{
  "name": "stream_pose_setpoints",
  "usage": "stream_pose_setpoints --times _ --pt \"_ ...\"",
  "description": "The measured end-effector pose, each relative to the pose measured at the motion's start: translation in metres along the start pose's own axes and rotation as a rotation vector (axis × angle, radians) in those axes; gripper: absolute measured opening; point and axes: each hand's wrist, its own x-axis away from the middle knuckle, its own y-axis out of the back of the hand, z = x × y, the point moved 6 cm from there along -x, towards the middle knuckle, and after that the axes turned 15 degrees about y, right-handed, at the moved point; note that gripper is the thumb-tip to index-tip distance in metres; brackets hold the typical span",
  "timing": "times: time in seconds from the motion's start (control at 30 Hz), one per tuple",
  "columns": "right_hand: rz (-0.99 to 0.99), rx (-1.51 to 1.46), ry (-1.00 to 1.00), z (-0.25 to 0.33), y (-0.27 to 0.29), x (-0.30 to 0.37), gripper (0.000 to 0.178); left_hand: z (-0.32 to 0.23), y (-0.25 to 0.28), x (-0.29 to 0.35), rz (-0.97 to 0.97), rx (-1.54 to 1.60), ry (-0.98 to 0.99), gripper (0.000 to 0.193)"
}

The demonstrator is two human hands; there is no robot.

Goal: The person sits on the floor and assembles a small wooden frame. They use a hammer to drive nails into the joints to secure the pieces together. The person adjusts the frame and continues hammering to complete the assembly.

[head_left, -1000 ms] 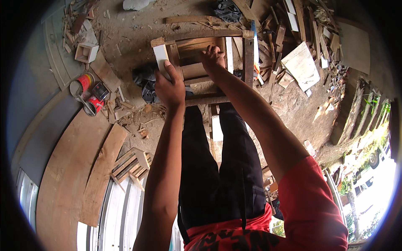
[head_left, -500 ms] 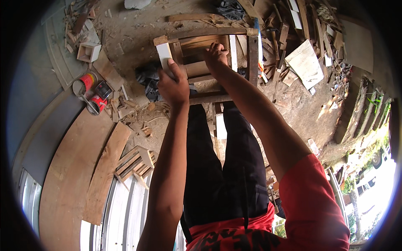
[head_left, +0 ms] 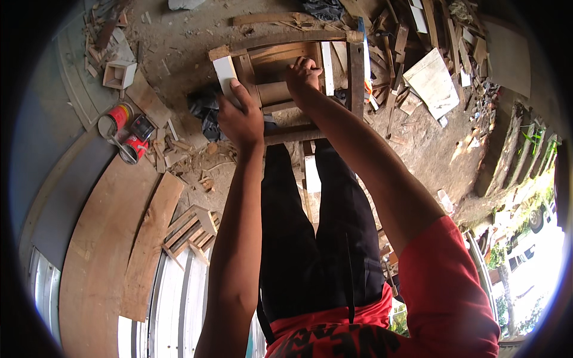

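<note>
Steadying wooden frame (head_left: 286, 39) ahead of black trousers (head_left: 349, 227); left hand (head_left: 242, 116) is clasping white-faced board (head_left: 224, 70) at its left, firm hold helping; right hand (head_left: 305, 77) is reaching over its opening, grasp unclear.

Dark block letters (head_left: 340, 342) stand on the red shirt (head_left: 450, 292).

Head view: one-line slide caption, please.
Left hand grips a white strip; right hand curls over the wooden frame, scrap wood nearby.
</note>
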Motion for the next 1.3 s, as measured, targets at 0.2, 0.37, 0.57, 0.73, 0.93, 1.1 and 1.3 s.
stream_pose_setpoints --times 0.2,0.37,0.57,0.73,0.93,1.1,1.3 --pt "0.002 0.021 0.003 -0.004 -0.005 0.0 0.038 0.0 0.001 0.002 0.022 0.007 0.025 0.057" --pt "0.01 0.06 0.049 -0.006 -0.002 0.002 0.037 0.001 0.0 0.001 0.014 -0.004 0.025 0.056" --pt "-0.046 0.008 0.035 -0.003 -0.001 0.003 0.034 0.0 -0.001 0.001 0.03 -0.014 0.031 0.057" --pt "0.005 0.025 0.047 -0.001 -0.001 0.001 0.035 0.003 -0.001 0.0 0.028 -0.002 0.02 0.057" --pt "-0.015 -0.043 0.068 -0.002 -0.005 0.001 0.035 0.0 -0.001 0.0 0.033 -0.052 -0.033 0.047" --pt "-0.001 -0.049 0.078 -0.002 -0.013 -0.006 0.037 0.002 0.0 0.001 0.014 -0.02 0.023 0.057" --pt "0.06 -0.18 0.111 -0.005 -0.018 -0.006 0.044 0.001 0.0 0.001 -0.009 0.006 0.005 0.056"
